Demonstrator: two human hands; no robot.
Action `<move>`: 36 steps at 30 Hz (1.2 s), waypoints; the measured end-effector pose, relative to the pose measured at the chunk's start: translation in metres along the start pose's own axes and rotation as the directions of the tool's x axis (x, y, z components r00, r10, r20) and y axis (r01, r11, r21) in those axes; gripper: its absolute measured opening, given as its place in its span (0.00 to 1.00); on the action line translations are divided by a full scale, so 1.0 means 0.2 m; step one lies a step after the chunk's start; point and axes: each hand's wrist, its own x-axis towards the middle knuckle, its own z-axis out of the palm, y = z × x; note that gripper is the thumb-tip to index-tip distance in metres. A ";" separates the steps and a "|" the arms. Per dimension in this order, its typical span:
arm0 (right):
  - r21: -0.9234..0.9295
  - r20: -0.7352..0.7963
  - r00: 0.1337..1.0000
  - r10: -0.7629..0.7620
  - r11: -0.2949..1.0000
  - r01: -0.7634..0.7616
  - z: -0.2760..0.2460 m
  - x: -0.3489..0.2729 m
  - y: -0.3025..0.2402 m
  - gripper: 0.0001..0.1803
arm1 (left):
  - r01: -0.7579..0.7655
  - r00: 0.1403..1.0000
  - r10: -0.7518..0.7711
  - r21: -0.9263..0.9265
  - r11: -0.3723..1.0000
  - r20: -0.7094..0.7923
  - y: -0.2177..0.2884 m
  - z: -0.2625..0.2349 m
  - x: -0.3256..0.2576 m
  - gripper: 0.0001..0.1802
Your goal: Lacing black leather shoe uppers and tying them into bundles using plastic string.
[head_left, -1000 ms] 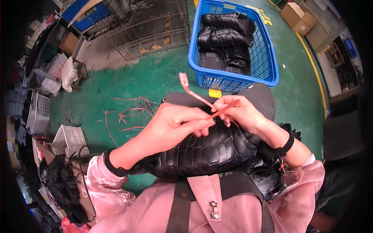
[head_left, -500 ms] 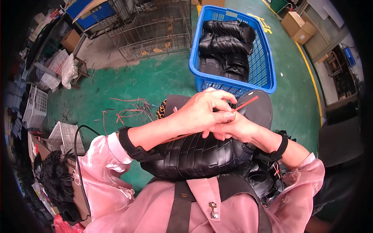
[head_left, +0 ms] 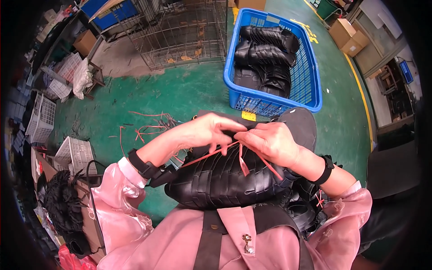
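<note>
A bundle of black woven leather-like pieces (head_left: 220,184), perhaps shoe uppers, lies across my lap. A thin red tie strip (head_left: 204,159) runs over its top, with loose ends hanging down its near side. My right hand (head_left: 272,143) pinches this strip where its ends meet, above the middle of the bundle. Just to the left, my left hand (head_left: 202,133) hovers over the strip with its fingers apart, the index finger reaching toward the right hand. Flat dark sole-shaped pieces (head_left: 300,128) stick out beyond my right hand.
A blue plastic basket (head_left: 274,104) holding several black bundles stands ahead on the green floor. Loose red strips (head_left: 148,131) hang to the left of the bundle. White crates (head_left: 81,155) and a pile of black strips (head_left: 63,200) are at my left; a wire cage (head_left: 180,40) stands further off.
My hands, earlier together with a red strip end pointing up right, have come apart. The left hand moved left and its fingers spread; the strip ends now hang down over the bundle.
</note>
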 end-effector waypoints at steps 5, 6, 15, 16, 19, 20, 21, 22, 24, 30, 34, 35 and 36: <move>-0.116 -0.046 0.994 -0.103 0.988 0.097 0.01 0.01 0.00 0.11 | -0.064 0.998 0.059 -0.154 0.986 -0.037 -0.06 0.06 -0.04 0.24; -0.147 -0.067 0.990 -0.122 0.983 0.111 0.01 0.02 -0.01 0.11 | -0.084 0.995 0.071 -0.185 0.979 -0.077 -0.07 0.06 -0.04 0.23; -0.179 -0.023 0.997 -0.078 0.981 0.073 -0.01 0.02 -0.03 0.09 | 0.031 0.999 -0.030 -0.095 0.995 0.013 -0.06 0.04 -0.03 0.10; -0.180 -0.021 0.997 -0.078 0.981 0.073 -0.01 0.02 -0.03 0.09 | 0.029 0.999 -0.028 -0.056 0.998 0.021 -0.06 0.03 -0.02 0.10; -0.207 0.030 0.998 -0.058 0.976 0.063 -0.04 0.01 -0.03 0.09 | -0.035 0.980 0.104 0.366 0.930 -0.171 -0.05 0.04 -0.05 0.10; -0.195 0.073 0.997 -0.028 0.980 0.042 -0.05 0.00 -0.03 0.08 | -0.192 0.919 0.363 0.625 0.757 -0.157 -0.09 0.03 -0.06 0.07; -0.183 0.116 0.993 0.001 0.983 0.021 -0.05 0.00 -0.04 0.09 | -0.192 0.918 0.364 0.623 0.758 -0.160 -0.10 0.02 -0.07 0.07; -0.182 0.118 0.993 0.001 0.983 0.021 -0.06 -0.02 -0.05 0.09 | -0.233 0.857 0.509 0.824 0.516 -0.077 -0.11 0.02 -0.08 0.06; 0.021 0.331 0.939 0.093 0.994 -0.106 -0.08 -0.07 -0.06 0.09 | -0.210 0.815 0.573 0.965 0.155 0.086 -0.14 0.01 -0.12 0.05; 0.526 0.366 0.911 0.189 0.766 -0.370 -0.11 -0.05 -0.06 0.09 | -0.209 0.838 0.541 0.958 0.196 0.072 -0.20 0.00 -0.16 0.05; 0.775 0.580 0.689 0.433 -0.033 -0.632 -0.03 0.03 -0.06 0.11 | -0.211 0.799 0.597 0.963 0.167 0.072 -0.15 0.00 -0.15 0.06; 0.755 0.618 0.648 0.445 -0.106 -0.647 -0.01 0.04 -0.05 0.11 | -0.212 0.800 0.595 0.963 0.165 0.074 -0.13 0.00 -0.16 0.06; 0.757 0.616 0.649 0.446 -0.107 -0.645 0.01 0.03 -0.04 0.11 | -0.194 0.768 0.634 0.976 0.101 0.087 -0.10 0.00 -0.18 0.05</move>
